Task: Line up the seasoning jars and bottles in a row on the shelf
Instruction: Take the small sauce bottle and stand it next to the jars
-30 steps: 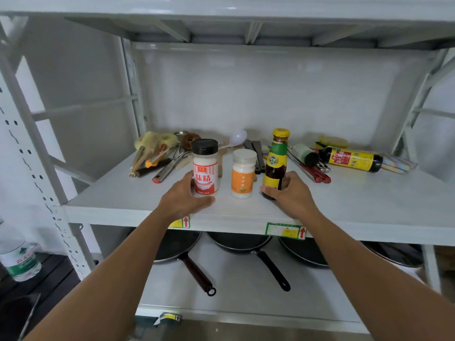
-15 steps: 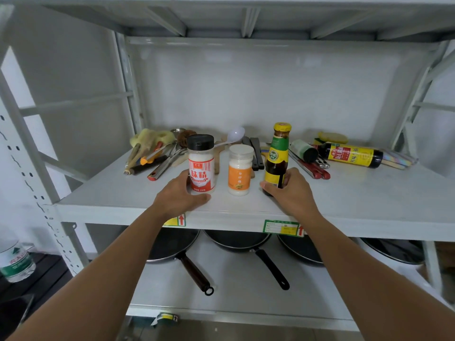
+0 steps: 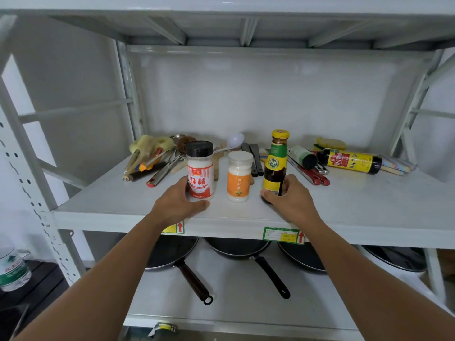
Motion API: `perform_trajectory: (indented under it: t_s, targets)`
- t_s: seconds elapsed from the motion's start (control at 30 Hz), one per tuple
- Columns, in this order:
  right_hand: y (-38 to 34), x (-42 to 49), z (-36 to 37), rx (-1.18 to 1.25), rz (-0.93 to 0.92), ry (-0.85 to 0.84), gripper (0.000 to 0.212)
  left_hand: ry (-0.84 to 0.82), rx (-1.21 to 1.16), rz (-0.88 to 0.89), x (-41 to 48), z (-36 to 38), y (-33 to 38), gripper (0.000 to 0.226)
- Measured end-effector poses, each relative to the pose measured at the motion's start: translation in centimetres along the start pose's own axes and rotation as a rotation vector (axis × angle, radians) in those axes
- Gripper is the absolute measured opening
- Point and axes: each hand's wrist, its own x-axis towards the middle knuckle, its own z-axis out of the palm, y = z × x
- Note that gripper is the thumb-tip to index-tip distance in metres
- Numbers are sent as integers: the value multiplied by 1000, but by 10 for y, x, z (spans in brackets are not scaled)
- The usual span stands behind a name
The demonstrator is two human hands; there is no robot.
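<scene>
Three containers stand upright in a row near the front of the white shelf (image 3: 369, 207). On the left is a black-capped jar with a red label (image 3: 200, 169), and my left hand (image 3: 178, 203) wraps its base. In the middle stands a small white jar with an orange label (image 3: 239, 175), untouched. On the right is a dark sauce bottle with a yellow cap (image 3: 276, 163), gripped low down by my right hand (image 3: 290, 200). Further back right, a dark bottle with a yellow label (image 3: 350, 161) and a smaller green-labelled bottle (image 3: 302, 156) lie on their sides.
Kitchen utensils (image 3: 157, 163), a white ladle (image 3: 234, 141), black-handled tools (image 3: 253, 156) and red-handled tongs (image 3: 312, 175) clutter the shelf's back. Frying pans (image 3: 236, 249) sit on the shelf below. A water bottle (image 3: 12, 269) stands at lower left.
The view has shifted slightly. Both hands stay on the outer containers, which have hardly moved.
</scene>
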Motion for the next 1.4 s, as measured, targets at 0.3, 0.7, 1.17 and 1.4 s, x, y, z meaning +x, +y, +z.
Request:
perform_trajectory:
  t_s: [0.3,0.7,1.17,1.4]
  targets:
    - [-2,0,-1,16,-22,9,60,-2,-2,-7,1,0,-1,89]
    - [1,0,1,-22,-19,-6,65,0,19,-13,2,0,-2,91]
    - [-4,-3,-1,2,-13,-28,68,1,19,-10,3,0,-2,91]
    - [-5,-3,-4,8,-12,-23,71,2,14,-1,2,0,-2,90]
